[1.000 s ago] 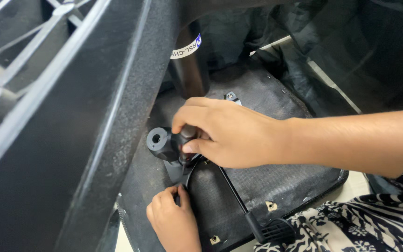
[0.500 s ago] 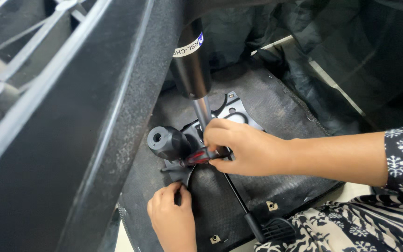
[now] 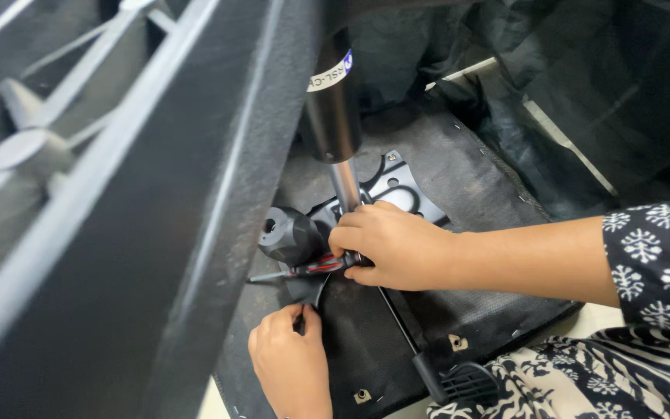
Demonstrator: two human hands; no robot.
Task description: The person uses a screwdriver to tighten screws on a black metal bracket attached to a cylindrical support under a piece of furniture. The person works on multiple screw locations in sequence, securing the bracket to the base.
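A person's right hand [image 3: 393, 247] closes around a red-and-black screwdriver [image 3: 312, 268], its tip pointing left beneath a black knob [image 3: 288, 235] on the underside of an upturned office chair. The left hand [image 3: 292, 363], lower in the frame, pinches a small part at the edge of the dark mechanism (too small to make out). Just above the right hand, a gas cylinder [image 3: 335, 116] rises from the metal plate [image 3: 397, 190] bolted to the black seat bottom [image 3: 459, 155]. A patterned sleeve [image 3: 657, 252] covers the right forearm.
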